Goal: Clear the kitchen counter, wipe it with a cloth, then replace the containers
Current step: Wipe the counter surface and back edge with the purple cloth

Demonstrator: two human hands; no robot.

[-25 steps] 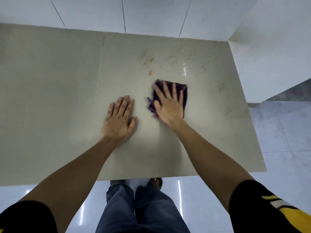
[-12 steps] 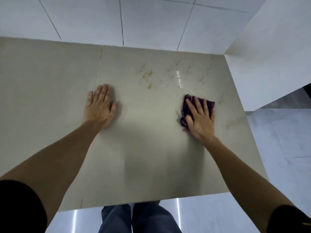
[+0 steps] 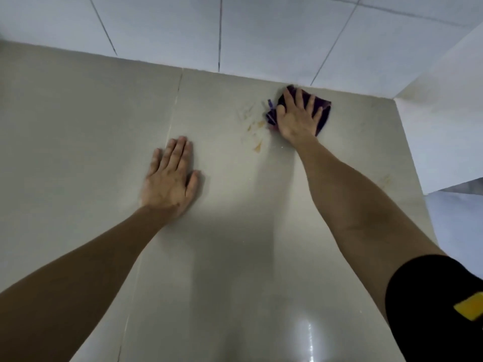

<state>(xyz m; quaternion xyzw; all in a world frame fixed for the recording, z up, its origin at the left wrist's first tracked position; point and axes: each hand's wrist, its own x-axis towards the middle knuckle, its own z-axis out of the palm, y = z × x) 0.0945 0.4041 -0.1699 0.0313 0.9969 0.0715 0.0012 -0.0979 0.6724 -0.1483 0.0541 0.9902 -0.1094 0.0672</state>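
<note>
Head view: right hand [image 3: 296, 117] pressing flat, fingers spread, on purple cloth [image 3: 322, 113] at far edge of tabletop [image 3: 78, 131] beside tiled wall [image 3: 261, 30], orange stains [image 3: 257, 134] just left of cloth; left hand [image 3: 170, 181] lying flat, fingers spread.

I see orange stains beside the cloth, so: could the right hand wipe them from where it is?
Probably yes. The right hand presses the dark purple cloth flat right beside the orange stains, with only bare beige counter between.
</note>
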